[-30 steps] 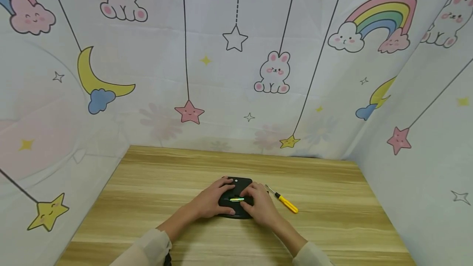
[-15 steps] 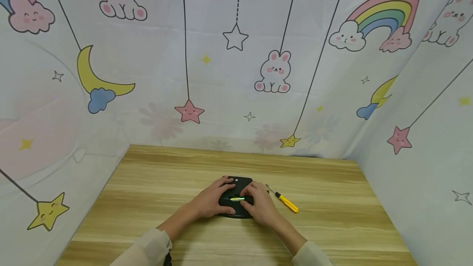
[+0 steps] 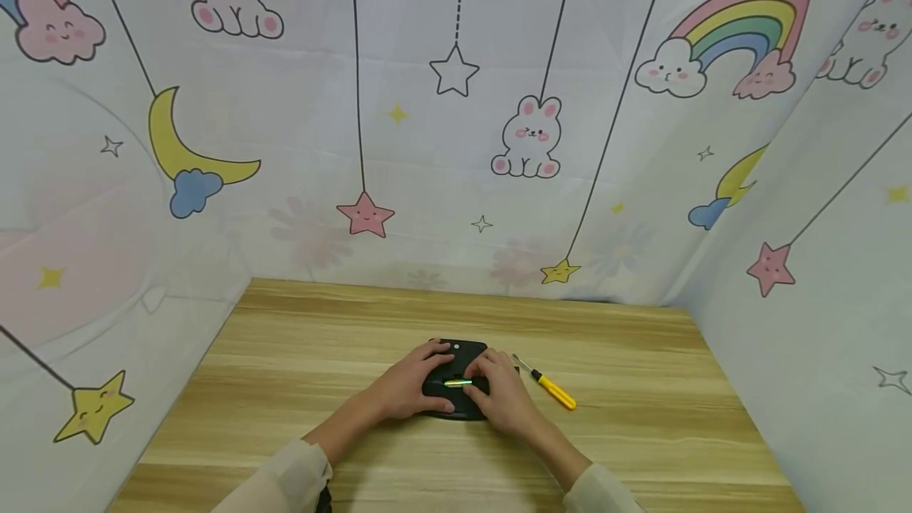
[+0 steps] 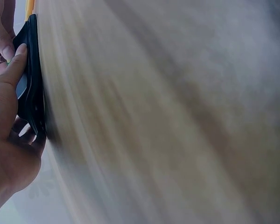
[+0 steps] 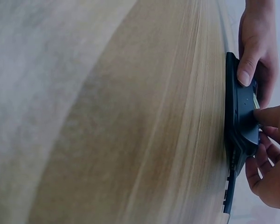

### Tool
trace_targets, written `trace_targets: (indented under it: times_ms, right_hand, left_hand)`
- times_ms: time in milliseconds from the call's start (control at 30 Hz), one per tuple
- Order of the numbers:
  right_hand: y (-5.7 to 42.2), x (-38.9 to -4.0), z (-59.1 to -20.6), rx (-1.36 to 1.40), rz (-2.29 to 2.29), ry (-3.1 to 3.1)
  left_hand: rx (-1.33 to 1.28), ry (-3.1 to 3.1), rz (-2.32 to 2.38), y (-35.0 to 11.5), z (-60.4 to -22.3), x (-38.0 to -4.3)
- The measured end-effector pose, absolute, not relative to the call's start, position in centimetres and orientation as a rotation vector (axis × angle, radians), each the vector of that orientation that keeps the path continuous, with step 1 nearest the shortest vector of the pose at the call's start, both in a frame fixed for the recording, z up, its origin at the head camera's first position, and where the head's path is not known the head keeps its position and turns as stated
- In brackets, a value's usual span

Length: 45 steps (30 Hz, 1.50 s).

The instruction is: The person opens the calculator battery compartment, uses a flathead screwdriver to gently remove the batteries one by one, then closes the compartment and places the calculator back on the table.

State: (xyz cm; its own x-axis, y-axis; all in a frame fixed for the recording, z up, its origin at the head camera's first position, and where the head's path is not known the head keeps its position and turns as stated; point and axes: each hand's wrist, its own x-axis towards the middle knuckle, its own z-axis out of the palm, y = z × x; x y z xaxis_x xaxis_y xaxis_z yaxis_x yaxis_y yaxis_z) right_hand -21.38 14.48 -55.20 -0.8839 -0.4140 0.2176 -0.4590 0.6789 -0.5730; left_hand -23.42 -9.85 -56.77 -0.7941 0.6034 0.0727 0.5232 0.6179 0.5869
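A flat black plastic device (image 3: pixel 466 353) with rounded corners lies on the table, a small pale round spot near its far edge. My left hand (image 3: pixel 404 383) holds its left side, thumb on the top face and fingers around the edge, as the left wrist view shows beside the black casing (image 4: pixel 33 70). Across the middle of the device lies a shiny green-gold battery (image 3: pixel 456 383). The thumb and index finger of my right hand (image 3: pixel 503 396) pinch the battery's right end. The other right fingers are bent by the device's edge.
A screwdriver (image 3: pixel 556 393) with a yellow handle lies to the right of the hands. In the right wrist view a notched black strip (image 5: pixel 229 193) sticks out past the device. The wood-grain table (image 3: pixel 321 323) meets a printed cloth (image 3: pixel 427 172) at the back.
Both hands keep their places on the device and the battery. The battery's visible end tilts very slightly; the whole view shifts by a few pixels.
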Motion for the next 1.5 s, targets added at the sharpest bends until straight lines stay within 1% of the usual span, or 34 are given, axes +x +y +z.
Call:
trace_targets:
  times_ms: [200, 1500]
  right_hand:
    - [14.53, -21.33, -55.39, 0.771, 0.979, -2.78]
    - [14.74, -21.34, -55.54, 0.775, 1.025, -2.798]
  left_hand:
    - [0.95, 2.709, 0.927, -9.87, -56.8, -23.38]
    - [0.948, 2.703, 0.936, -9.9, -56.77, -23.35]
